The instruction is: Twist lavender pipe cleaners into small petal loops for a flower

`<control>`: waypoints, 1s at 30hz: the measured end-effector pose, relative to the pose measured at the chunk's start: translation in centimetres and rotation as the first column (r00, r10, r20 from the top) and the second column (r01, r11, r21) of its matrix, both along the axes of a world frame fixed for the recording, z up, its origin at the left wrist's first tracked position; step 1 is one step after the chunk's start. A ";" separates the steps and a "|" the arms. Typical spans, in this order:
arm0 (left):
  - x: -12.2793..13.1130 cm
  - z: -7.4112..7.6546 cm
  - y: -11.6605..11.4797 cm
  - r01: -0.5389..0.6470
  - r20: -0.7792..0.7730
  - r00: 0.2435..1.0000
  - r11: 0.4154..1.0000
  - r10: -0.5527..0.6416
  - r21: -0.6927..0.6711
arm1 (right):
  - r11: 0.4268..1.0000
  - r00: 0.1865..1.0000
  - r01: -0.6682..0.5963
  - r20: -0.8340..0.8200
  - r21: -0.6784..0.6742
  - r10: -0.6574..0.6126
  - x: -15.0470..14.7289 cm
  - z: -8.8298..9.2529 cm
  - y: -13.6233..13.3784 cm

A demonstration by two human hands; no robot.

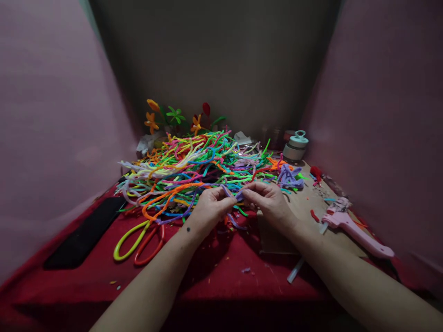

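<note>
Between my two hands is a purple pipe cleaner (238, 196), bent and partly hidden by the fingers. My left hand (215, 205) pinches one part of it between thumb and forefinger. From the other side my right hand (265, 200) grips it, its fingertips almost meeting the left ones. Just behind the hands rises a big heap of many-coloured pipe cleaners (187, 161). A bundle of bent purple pipe cleaners (290, 176) lies beyond my right hand.
Scissors (131, 246) with yellow and red handles lie left of my left forearm, near a black phone-like slab (86, 233). At right, a pink glue gun (356, 230) rests on cardboard (277, 237). Pipe-cleaner flowers (176, 114) and a lidded jar (296, 146) stand behind.
</note>
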State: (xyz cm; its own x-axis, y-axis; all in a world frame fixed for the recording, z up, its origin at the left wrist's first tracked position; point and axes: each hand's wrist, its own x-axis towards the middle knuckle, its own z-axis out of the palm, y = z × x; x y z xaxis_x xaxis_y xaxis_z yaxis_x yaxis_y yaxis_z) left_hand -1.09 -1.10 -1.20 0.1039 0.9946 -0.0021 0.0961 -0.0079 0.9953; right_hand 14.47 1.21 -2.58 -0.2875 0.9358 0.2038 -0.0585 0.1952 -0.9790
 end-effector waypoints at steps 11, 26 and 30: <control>-0.3 -0.1 0.0 0.051 -0.004 0.999 0.999 -0.051 -0.004 | 0.999 0.997 -0.043 -0.058 0.009 0.044 0.2 -0.5 -0.2; -0.1 -0.2 0.2 0.047 -0.017 0.999 0.998 -0.047 -0.039 | 0.999 0.993 -0.047 -0.111 -0.009 0.046 0.1 -0.9 -0.1; -0.1 -0.2 0.1 0.068 0.000 0.998 0.997 -0.068 -0.047 | 0.995 0.985 -0.094 -0.151 -0.020 0.089 0.0 -1.0 -0.1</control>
